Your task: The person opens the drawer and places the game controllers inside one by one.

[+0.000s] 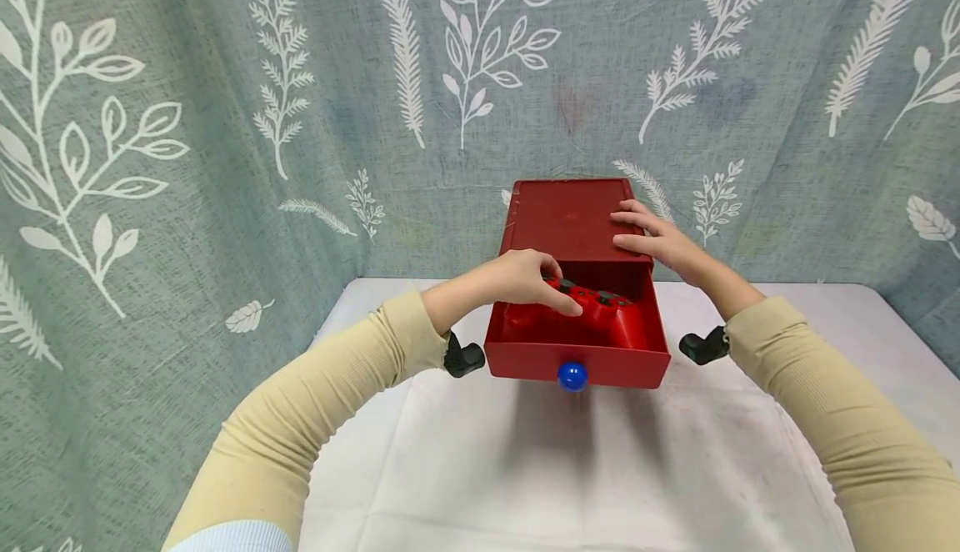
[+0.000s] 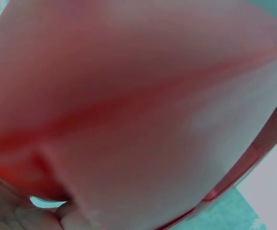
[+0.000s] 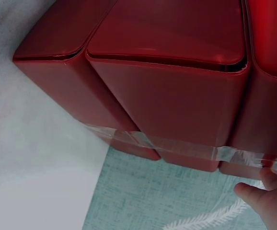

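A red drawer [image 1: 525,362] with a round blue knob [image 1: 572,377] stands pulled out of a red box unit [image 1: 566,220]. Inside lies a red game controller [image 1: 600,308] with black buttons. My left hand [image 1: 525,275] reaches down into the drawer and holds the controller's left part, thumb across it. In the left wrist view that hand [image 2: 26,215] shows at the lower left beside a glossy red surface, and a blurred red wall fills most of the picture. On the right edge of the unit's top, my right hand [image 1: 663,243] rests with fingers spread.
The box unit stands on a white cloth-covered table [image 1: 450,469], close to a green leaf-patterned curtain [image 1: 450,160]. Clear tape [image 3: 177,147] runs across the unit's red sections. A black wrist device [image 1: 465,358] hangs beside the drawer's left side, another [image 1: 702,347] by its right.
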Action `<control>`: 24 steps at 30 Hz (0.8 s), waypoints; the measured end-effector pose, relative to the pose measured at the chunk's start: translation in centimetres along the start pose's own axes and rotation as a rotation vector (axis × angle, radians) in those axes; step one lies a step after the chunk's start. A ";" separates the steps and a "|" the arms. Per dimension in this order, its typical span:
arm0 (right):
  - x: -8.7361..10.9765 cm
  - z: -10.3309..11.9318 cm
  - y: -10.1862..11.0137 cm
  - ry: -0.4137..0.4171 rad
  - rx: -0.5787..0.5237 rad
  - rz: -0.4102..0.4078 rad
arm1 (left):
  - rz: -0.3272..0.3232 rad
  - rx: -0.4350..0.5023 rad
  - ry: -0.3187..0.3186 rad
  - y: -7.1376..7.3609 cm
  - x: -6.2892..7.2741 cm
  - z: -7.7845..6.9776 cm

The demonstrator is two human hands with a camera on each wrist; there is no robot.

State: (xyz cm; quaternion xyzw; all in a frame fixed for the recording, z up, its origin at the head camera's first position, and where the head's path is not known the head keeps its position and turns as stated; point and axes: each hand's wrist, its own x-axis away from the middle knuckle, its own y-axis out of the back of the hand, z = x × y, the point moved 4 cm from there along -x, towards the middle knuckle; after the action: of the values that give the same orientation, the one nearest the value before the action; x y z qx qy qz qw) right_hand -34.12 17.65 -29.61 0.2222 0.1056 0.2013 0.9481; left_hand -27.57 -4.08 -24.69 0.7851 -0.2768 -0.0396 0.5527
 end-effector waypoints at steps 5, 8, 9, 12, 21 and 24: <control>-0.1 -0.1 0.0 -0.003 0.010 0.005 | 0.005 0.011 0.011 -0.3 0.0 0.3; -0.1 -0.1 0.1 -0.004 0.012 0.004 | 0.024 -0.001 0.019 -0.5 0.0 0.4; 0.0 0.0 0.1 -0.004 0.010 0.003 | 0.030 -0.009 0.020 -0.6 0.0 0.4; 0.1 0.1 0.1 -0.006 0.009 -0.001 | 0.044 -0.027 0.015 -0.8 0.1 0.4; 0.0 0.0 0.1 -0.001 0.005 0.002 | 0.019 -0.038 -0.001 -2.2 -0.2 0.7; 0.0 0.0 0.1 0.009 0.002 0.002 | 0.002 -0.033 -0.007 -2.5 -0.3 0.9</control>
State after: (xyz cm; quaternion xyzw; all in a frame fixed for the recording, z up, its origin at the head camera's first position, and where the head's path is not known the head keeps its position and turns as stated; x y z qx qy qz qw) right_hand -34.13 17.74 -29.54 0.2223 0.1097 0.2033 0.9472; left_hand -27.16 -4.09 -27.31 0.7755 -0.2790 -0.0465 0.5645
